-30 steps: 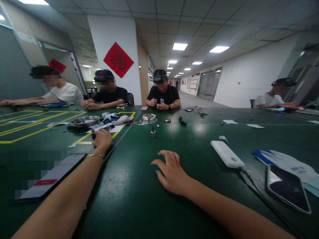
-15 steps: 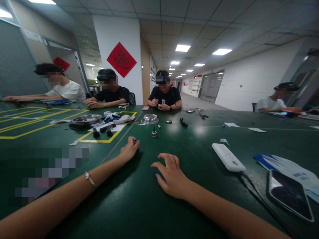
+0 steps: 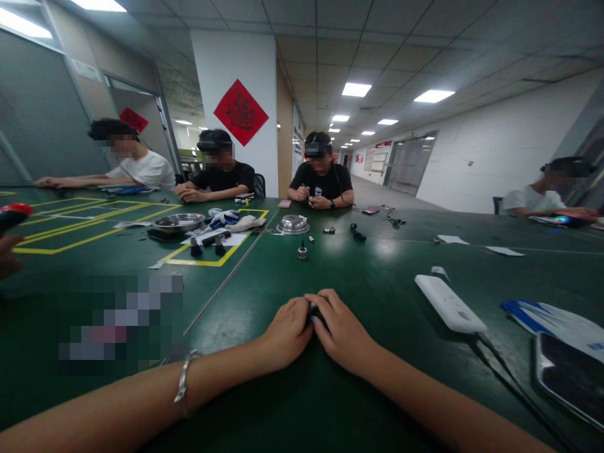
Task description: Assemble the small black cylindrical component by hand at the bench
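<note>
My left hand (image 3: 287, 332) and my right hand (image 3: 340, 330) rest together on the green table (image 3: 264, 390), fingertips meeting over a small dark part (image 3: 312, 312). Both hands are closed around that part, which is mostly hidden by the fingers. A bracelet sits on my left wrist (image 3: 183, 384). Farther ahead stands a small upright metal piece (image 3: 302, 251). Two small black parts (image 3: 206, 248) stand inside a yellow taped square.
A white power bank (image 3: 450, 304) with a cable and a phone (image 3: 570, 377) lie at the right. Metal bowls (image 3: 293, 224) and gloves (image 3: 236, 221) sit mid-table. Several people sit along the far edge. Another person's hand (image 3: 7, 251) shows at the left edge.
My left hand drew back from the black parts by the yellow tape to the table centre and met my right hand. The fingers of both hands closed over a small dark part.
</note>
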A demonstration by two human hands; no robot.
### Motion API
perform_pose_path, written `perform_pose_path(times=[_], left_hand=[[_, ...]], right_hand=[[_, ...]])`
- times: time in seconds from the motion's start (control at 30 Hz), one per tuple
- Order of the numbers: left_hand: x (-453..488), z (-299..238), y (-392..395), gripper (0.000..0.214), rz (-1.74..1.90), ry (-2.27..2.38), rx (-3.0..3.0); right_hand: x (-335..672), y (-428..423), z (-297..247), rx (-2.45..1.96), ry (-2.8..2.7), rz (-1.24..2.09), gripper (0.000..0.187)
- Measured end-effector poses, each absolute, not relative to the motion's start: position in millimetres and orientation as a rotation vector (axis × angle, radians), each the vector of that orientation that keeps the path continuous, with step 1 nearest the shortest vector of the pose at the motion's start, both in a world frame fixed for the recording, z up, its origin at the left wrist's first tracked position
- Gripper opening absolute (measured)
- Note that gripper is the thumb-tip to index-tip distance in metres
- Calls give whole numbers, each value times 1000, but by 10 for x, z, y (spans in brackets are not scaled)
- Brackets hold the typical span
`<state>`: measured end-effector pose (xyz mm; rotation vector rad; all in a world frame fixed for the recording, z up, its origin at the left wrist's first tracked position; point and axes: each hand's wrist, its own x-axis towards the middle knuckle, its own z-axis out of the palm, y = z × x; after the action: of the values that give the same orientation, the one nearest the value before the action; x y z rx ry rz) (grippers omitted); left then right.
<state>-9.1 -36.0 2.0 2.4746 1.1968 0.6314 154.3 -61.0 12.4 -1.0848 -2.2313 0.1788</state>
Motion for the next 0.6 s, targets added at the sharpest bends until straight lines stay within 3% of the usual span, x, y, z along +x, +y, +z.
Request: perform_pose_path(times=[0.23,0.4,0.6], left_hand=[[-91,46,-362,21,661,1148,2488],[-103,45,-368,39,741,1109,2403],[-102,27,-372,54,873,1145,2243]], right_hand=[[1561,-544,114,-1013,-2114,236,29],[1540,-577,152,-1008,-2032,221,17],[1541,-599,177,-1035,-2020,204,20]])
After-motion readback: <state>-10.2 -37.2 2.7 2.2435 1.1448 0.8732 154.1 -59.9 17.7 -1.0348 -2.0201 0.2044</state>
